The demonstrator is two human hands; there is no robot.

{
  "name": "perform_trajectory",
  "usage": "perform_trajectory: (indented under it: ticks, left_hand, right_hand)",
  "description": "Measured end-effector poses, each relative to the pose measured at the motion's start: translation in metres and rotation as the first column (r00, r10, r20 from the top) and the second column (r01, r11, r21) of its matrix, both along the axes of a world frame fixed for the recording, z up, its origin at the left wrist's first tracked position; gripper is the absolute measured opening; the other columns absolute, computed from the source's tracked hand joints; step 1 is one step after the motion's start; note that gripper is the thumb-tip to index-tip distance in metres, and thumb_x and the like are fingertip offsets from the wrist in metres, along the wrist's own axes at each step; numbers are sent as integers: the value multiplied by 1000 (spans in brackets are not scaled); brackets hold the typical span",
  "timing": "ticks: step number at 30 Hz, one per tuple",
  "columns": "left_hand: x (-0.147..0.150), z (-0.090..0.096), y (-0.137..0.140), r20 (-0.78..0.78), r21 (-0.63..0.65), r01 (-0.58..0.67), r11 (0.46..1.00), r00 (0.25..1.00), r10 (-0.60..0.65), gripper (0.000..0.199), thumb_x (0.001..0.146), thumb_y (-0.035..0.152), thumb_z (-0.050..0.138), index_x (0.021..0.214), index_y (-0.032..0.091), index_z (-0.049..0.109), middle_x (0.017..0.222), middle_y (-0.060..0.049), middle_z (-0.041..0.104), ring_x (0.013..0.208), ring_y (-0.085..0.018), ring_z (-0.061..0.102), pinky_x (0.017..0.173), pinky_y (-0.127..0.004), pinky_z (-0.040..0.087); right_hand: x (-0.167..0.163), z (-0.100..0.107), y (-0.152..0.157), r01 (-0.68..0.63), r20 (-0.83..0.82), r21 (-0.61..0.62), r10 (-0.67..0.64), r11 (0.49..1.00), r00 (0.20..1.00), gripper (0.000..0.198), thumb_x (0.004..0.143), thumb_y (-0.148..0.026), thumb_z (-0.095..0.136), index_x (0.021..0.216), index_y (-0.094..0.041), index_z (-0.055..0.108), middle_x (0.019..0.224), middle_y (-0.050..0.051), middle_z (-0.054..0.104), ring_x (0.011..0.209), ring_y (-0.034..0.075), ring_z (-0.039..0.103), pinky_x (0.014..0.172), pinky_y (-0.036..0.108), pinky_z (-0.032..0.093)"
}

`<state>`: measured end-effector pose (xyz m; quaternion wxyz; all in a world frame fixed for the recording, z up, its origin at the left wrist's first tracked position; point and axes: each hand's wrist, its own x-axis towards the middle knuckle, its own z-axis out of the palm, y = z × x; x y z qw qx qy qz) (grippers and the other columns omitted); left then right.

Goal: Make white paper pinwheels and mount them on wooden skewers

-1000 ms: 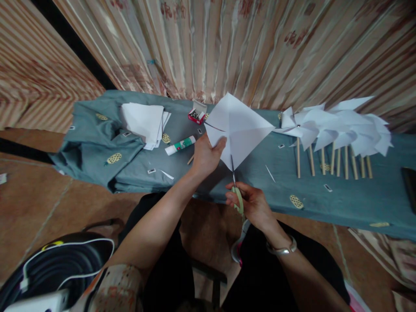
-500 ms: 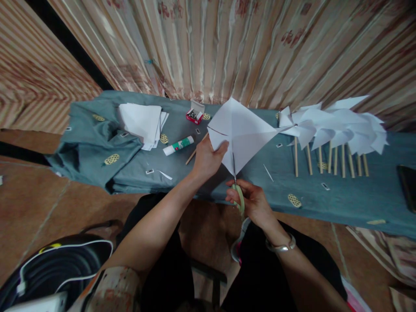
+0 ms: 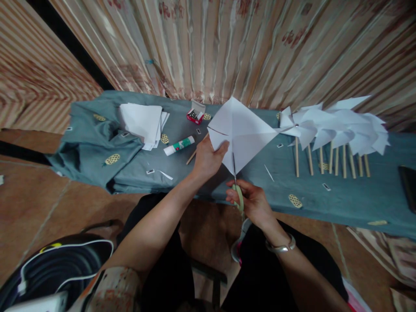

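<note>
A white square of paper (image 3: 248,130), creased and turned corner-down, is pinched at its lower left edge by my left hand (image 3: 209,157). A slit runs in from its left corner. My right hand (image 3: 250,199) is closed around the pale green handles of a pair of scissors (image 3: 238,197). Their blades lie along the crease at the paper's bottom corner, nearly closed. Close to my left hand are a wooden stick (image 3: 191,157), partly hidden, and a green and white glue stick (image 3: 179,145).
Several finished paper pinwheels (image 3: 344,130) on sticks overlap at the right. A stack of white paper (image 3: 140,123) lies left, a red box of small metal pieces (image 3: 195,113) at the back. Paper scraps (image 3: 165,175) and a dark phone-like object (image 3: 407,186) rest on the teal cloth (image 3: 312,190).
Hardly anything differs. The view has shifted very slightly, while both hands, the scissors and the paper keep practically the same positions.
</note>
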<state>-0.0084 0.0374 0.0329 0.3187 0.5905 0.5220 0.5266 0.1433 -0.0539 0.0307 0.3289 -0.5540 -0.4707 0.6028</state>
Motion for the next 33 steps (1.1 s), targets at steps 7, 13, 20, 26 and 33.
perform_trajectory:
  ticks: [7,13,20,26,33]
  left_hand:
    - [0,-1,0,10,-15,-10,1000,1000,10,10,84,22,60,74,21,58,83,-6,69,84,-23,66,81,-38,55]
    - [1,-1,-1,7,-5,8,1000,1000,-8,12,84,20,60,72,21,57,79,-4,67,80,-21,65,79,-36,54]
    - [6,1,-5,-11,-43,46,998,999,-47,14,83,14,60,72,21,58,78,-2,67,81,-20,65,78,-32,51]
    - [7,0,-7,-5,-59,49,997,999,-50,14,84,16,61,71,21,58,78,-2,67,78,-20,64,77,-32,51]
    - [7,0,-6,-8,-57,27,998,1000,-27,12,84,19,61,73,21,58,75,-2,67,72,-19,62,71,-32,52]
  right_hand:
    - [0,-3,-1,-13,19,26,12,1000,1000,46,65,-58,78,88,-20,69,59,0,67,56,16,64,54,28,52]
    - [1,-1,0,10,10,18,-10,1000,1000,47,63,-58,80,87,-20,68,59,0,67,54,13,62,51,25,49]
    - [3,1,3,-10,11,53,10,999,1000,51,67,-64,75,90,-19,67,61,1,68,53,13,61,47,24,46]
    - [4,-2,2,28,7,34,-29,999,1000,52,64,-62,78,90,-18,69,62,1,68,53,13,61,51,25,50]
    - [2,-5,2,14,23,63,-15,998,1000,46,67,-59,77,87,-18,68,59,1,67,54,14,60,54,27,50]
